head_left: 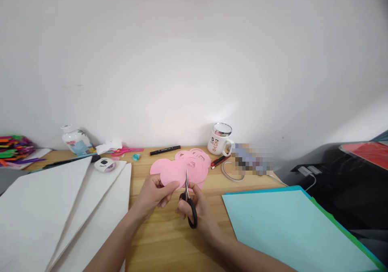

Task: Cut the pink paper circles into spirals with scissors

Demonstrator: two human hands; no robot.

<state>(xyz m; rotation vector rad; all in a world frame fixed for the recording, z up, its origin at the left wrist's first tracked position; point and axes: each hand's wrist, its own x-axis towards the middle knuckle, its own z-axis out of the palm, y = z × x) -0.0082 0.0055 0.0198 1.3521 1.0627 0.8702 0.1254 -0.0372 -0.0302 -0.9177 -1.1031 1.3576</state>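
My left hand (pixel 159 192) pinches the lower edge of a pink paper piece (pixel 172 171) with rounded outlines. My right hand (pixel 195 207) is closed around a pair of scissors (pixel 192 215) with black handles and metal blades. The blades point away from me and lie at the right edge of the held paper. Behind and to the right, more pink cut paper (pixel 198 163) with curved cut-out lines lies on the wooden table (pixel 157 243); where it parts from the held piece is hard to make out.
White sheets (pixel 75 215) cover the left side, with a small white device (pixel 104 164) on them. Light blue sheets (pixel 287 219) lie at the right. A black marker (pixel 165 150), pink scissors (pixel 129 150), a white bottle (pixel 77 140) and a mug (pixel 218 139) line the wall.
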